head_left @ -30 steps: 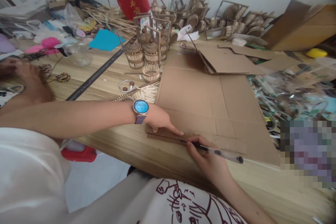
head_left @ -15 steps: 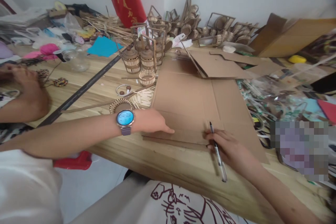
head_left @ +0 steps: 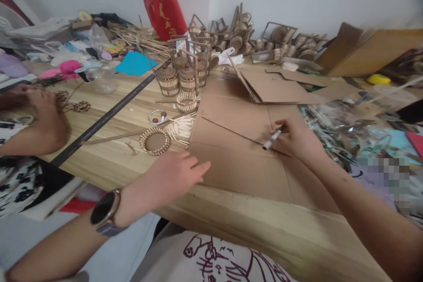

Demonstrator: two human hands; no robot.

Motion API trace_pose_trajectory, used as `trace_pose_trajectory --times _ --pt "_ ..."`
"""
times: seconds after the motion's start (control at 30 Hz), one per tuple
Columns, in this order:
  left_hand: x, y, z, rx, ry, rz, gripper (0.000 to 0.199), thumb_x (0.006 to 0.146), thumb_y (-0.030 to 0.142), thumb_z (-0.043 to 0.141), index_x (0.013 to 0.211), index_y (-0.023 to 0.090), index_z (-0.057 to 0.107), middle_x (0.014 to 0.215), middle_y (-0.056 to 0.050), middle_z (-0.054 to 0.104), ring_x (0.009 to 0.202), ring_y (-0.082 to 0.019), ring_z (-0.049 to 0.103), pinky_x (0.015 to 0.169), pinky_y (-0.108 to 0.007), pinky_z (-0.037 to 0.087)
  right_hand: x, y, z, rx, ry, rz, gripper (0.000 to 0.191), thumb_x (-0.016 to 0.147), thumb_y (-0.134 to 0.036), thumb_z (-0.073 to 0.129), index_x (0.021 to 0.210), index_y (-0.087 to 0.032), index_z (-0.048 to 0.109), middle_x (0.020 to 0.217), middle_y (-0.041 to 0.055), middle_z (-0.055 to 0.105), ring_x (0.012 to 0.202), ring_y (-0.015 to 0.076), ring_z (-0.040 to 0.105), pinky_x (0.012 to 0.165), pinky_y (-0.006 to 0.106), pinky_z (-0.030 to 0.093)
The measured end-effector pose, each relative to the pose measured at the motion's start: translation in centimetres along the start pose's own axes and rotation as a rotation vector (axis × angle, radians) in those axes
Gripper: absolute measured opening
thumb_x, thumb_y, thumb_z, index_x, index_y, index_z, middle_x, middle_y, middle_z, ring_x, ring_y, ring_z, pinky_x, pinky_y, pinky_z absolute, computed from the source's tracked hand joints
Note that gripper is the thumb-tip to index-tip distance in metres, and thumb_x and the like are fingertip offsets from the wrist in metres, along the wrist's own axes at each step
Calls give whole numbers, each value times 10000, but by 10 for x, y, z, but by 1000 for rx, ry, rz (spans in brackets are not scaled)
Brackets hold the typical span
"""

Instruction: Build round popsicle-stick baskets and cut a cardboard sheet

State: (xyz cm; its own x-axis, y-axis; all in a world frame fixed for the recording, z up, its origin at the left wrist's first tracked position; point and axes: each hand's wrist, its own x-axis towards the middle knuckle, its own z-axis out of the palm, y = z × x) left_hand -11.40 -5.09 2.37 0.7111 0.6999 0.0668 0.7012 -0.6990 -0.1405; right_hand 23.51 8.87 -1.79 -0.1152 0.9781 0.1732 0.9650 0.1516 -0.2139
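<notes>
My left hand (head_left: 180, 172), with a watch on the wrist, hovers at the near left edge of a flat sheet of brown cardboard (head_left: 231, 167). Its fingers are stretched out and hold nothing. Over the right part of the sheet, my right hand (head_left: 295, 139) is closed on a pen (head_left: 273, 139), which points down toward the front left. A thin dark strip (head_left: 231, 131) lies slantwise across the cardboard and runs beneath the pen; whether my right fingers touch it I cannot tell. Left of the sheet are a round stick-walled basket (head_left: 154, 142) and a pile of short wooden sticks (head_left: 181, 127).
Small lidded baskets with tall handles (head_left: 187, 75) stand behind the sheet. Folded cardboard (head_left: 274, 86) rests on its far part. Plastic scraps (head_left: 343, 128) crowd the right side. Another person's hand (head_left: 42, 101) is at the left beside braided cords (head_left: 81, 105).
My left hand has drawn back toward me and left. My right hand has moved up and away with the pen, which has turned. The strip now lies across the sheet's middle, no longer at its front edge.
</notes>
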Motion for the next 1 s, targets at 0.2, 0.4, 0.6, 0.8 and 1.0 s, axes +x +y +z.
trace_pose_trajectory --times 0.2,0.4,0.6,0.8,1.0 --pt "37 53 31 -196 -50 100 190 937 261 587 1111 188 607 929 -61 668 869 -229 596 672 -337 493 23 -23 -8 -107 -20 117 476 889 -384 560 1250 -76 596 813 166 751 861 340 707 670 373 486" --pt "71 72 54 -132 -10 69 449 915 311 634 1320 160 508 1186 -127 627 1051 -271 579 827 -386 502 -43 -6 -41 -98 -31 167 296 935 -367 472 1034 -206 699 903 89 770 835 272 711 670 335 475" --pt "90 78 61 -165 29 102 616 828 433 733 1336 154 522 1304 -155 592 1230 -324 515 981 -435 461 -123 48 -39 200 36 468 253 799 -353 580 954 -171 660 713 90 692 687 290 657 577 346 414" --pt "106 92 62 -120 54 112 614 844 438 711 1343 120 545 1278 -184 632 1189 -331 579 965 -453 507 -151 56 -23 564 -21 503 527 799 -473 578 1197 -129 563 516 -47 578 465 192 560 446 279 414" --pt "100 98 56 124 372 184 352 925 76 498 1255 99 619 1243 -195 675 1121 -309 658 790 -363 589 -155 63 -33 683 56 468 480 878 -551 441 1157 -201 615 763 38 716 682 209 697 532 292 532"
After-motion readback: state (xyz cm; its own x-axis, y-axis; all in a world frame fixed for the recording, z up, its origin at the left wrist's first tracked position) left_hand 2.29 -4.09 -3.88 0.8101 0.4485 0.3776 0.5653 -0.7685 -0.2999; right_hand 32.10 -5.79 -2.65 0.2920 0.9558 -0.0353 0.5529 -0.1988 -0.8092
